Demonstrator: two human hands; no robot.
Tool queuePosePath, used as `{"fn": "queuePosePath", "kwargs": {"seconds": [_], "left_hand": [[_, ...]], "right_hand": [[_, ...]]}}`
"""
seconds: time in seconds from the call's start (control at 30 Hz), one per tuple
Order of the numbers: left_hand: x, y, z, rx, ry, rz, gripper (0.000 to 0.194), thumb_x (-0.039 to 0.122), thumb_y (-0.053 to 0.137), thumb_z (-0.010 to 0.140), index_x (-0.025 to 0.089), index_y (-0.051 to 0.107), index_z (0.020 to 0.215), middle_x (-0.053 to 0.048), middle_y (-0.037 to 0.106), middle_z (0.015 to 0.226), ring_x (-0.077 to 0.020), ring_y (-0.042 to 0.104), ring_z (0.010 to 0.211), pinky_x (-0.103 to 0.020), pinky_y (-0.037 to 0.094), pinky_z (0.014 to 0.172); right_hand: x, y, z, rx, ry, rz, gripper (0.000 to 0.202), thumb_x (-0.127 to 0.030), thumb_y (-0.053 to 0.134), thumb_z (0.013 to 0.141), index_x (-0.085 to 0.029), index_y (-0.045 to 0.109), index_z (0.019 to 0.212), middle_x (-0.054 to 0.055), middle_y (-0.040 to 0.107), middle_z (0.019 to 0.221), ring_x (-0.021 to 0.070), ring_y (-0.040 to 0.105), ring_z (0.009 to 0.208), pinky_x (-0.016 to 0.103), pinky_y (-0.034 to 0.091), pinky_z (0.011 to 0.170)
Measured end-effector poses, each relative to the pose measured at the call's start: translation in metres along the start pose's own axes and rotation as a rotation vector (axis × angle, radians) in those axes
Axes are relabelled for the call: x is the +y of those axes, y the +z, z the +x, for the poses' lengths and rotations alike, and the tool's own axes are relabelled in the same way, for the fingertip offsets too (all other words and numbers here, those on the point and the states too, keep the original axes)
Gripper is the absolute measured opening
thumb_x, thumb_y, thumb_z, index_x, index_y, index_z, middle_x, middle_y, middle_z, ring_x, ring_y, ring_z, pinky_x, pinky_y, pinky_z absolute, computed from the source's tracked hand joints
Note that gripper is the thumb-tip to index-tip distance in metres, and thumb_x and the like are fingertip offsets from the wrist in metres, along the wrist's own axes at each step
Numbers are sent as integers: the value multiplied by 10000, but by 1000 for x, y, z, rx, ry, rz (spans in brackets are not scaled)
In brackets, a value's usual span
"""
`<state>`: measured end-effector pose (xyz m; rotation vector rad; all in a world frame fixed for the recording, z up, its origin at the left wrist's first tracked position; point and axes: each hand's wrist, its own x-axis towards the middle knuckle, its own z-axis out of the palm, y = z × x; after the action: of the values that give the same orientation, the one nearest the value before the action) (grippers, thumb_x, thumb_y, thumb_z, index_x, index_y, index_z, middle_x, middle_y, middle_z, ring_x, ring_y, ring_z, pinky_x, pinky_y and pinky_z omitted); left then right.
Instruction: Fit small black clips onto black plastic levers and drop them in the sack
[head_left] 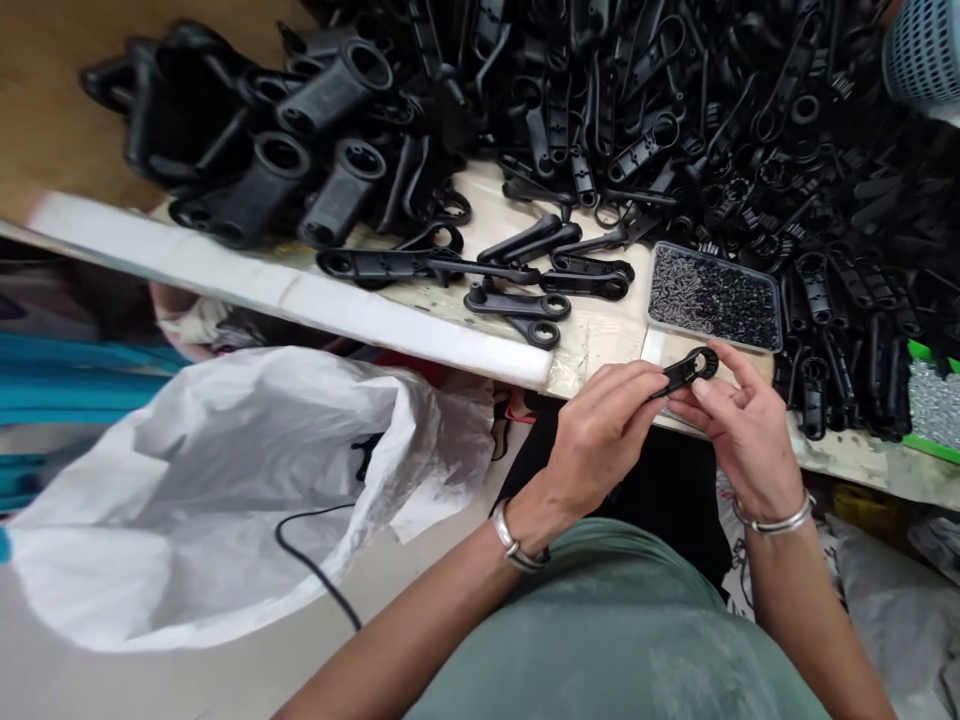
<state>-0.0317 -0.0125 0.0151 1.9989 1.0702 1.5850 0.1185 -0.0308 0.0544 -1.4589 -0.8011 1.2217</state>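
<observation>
Between my two hands, just over the table's front edge, is a black plastic arm with a toothed ring (684, 372) at one end. My left hand (609, 430) pinches its narrow end between thumb and fingers. At the ring end, the fingers and thumb of my right hand (742, 420) close around the part. Right behind it stands a clear plastic box (712, 298) full of tiny grey and black pieces. Several black arms with round ends (517, 305) lie on the table to the left of the box.
Heaped black plastic parts (600, 110) cover the back of the table. A white foam strip (300, 285) runs along the front left edge. Below it hangs an open white sack (225, 500). At right are a green tray (934, 400) of small metal pieces and a blue basket (926, 55).
</observation>
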Motion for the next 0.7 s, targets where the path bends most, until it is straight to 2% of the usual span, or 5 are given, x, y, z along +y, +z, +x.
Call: {"fn": "queuePosePath", "kwargs": {"seconds": [0.17, 0.37, 0.53, 0.7], "left_hand": [[10, 2, -1, -6, 13, 3, 145, 84, 624, 878, 173, 660, 987, -50, 747, 983, -136, 705, 933, -282, 609, 845], [14, -3, -5, 6, -10, -68, 167, 76, 646, 857, 167, 663, 997, -57, 746, 989, -130, 704, 932, -265, 600, 861], [14, -7, -8, -11, -30, -41, 196, 87, 672, 834, 181, 676, 1006, -46, 753, 957, -148, 721, 890, -280, 616, 844], [15, -3, -10, -32, -53, -42, 200, 122, 689, 829, 197, 688, 1015, -41, 759, 959, -156, 732, 852, -283, 633, 798]], "right_hand": [[-4, 5, -1, 24, 28, 141, 430, -251, 826, 636, -186, 599, 996, -37, 701, 739, 116, 690, 620, 260, 621, 671], [-1, 5, 4, 12, 104, 235, 332, -179, 788, 572, -158, 629, 862, -15, 698, 655, 127, 664, 526, 241, 600, 555], [1, 8, 0, -73, 112, 354, 342, -182, 807, 595, -184, 664, 906, -37, 709, 746, 110, 681, 623, 240, 614, 644], [4, 5, -3, -7, 41, 403, 319, -174, 823, 606, -183, 719, 907, -24, 713, 824, 100, 674, 704, 202, 598, 664]]}}
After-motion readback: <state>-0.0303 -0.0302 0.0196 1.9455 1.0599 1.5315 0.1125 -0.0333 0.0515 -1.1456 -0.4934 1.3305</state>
